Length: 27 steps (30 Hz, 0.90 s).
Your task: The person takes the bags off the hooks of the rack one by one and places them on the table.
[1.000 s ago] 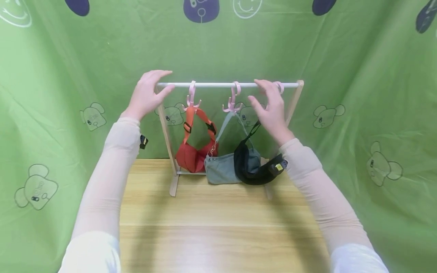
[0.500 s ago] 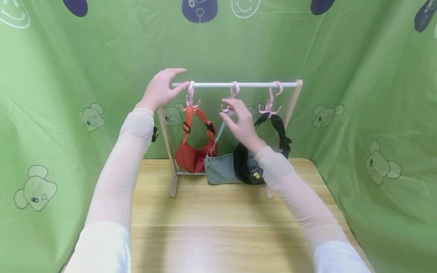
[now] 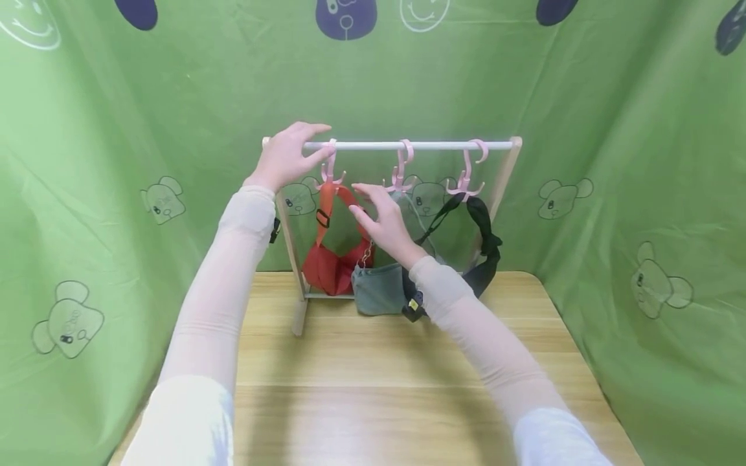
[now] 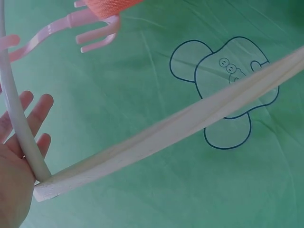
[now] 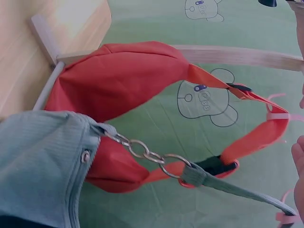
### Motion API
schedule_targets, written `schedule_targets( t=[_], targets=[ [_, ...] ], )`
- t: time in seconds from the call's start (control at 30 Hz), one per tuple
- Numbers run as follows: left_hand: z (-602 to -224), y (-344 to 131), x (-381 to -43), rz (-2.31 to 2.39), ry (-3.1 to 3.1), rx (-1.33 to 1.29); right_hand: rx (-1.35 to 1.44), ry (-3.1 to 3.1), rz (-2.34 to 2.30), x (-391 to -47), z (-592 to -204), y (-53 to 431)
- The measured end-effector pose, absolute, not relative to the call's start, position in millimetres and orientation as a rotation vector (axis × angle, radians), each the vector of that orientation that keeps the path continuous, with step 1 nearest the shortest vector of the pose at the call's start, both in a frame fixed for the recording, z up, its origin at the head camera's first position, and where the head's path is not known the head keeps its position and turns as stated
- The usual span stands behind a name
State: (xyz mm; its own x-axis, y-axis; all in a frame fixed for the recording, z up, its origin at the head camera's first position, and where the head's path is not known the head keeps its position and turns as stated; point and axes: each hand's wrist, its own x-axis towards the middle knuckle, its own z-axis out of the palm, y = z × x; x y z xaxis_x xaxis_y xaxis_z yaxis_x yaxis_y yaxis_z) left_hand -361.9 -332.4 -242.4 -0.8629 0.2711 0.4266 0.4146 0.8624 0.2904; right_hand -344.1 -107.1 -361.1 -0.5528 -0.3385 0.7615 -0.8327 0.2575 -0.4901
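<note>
My left hand (image 3: 284, 156) is at the left end of the white rail (image 3: 443, 145), thumb and fingers spread apart, with the fingertips right at the left pink hook (image 3: 329, 169). In the left wrist view, the fingers (image 4: 40, 114) show behind the rail. A red bag (image 3: 327, 272) hangs from that hook by its orange strap (image 3: 324, 213). My right hand (image 3: 384, 223) is lower, thumb and fingers apart, overlapping the red bag's strap in the head view. A blue-grey bag (image 5: 40, 152) with a metal chain (image 5: 142, 148) hangs from the middle hook (image 3: 399, 173).
From the right pink hook (image 3: 465, 178) hangs a black bag (image 3: 482, 278), partly behind my right forearm. A wooden upright (image 3: 504, 175) bears the rail's right end. The rack stands on a wooden table (image 3: 350, 362), with green patterned cloth (image 3: 204, 84) behind and on both sides.
My right hand has moved left and down from the rail's right part to the red bag's strap. My left hand has shifted right along the rail to the left hook.
</note>
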Motion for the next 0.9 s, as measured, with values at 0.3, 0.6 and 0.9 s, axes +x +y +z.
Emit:
schedule_targets(
  t=[0.3, 0.6, 0.9],
  targets=[
    [-249.3, -327.6, -365.6, -0.412, -2.562, -0.554, 0.988, -2.077, 1.346, -349.7, -370.0, -117.5],
    [-249.5, -328.7, -365.8, -0.413, -2.539, -0.564, 0.871, -2.135, 1.313, -357.3, -374.0, -129.2],
    [-246.8, -325.7, -363.5, -0.401, -2.550, -0.535, 0.730, -2.297, 1.327, -364.6, -376.3, -138.0]
  ],
)
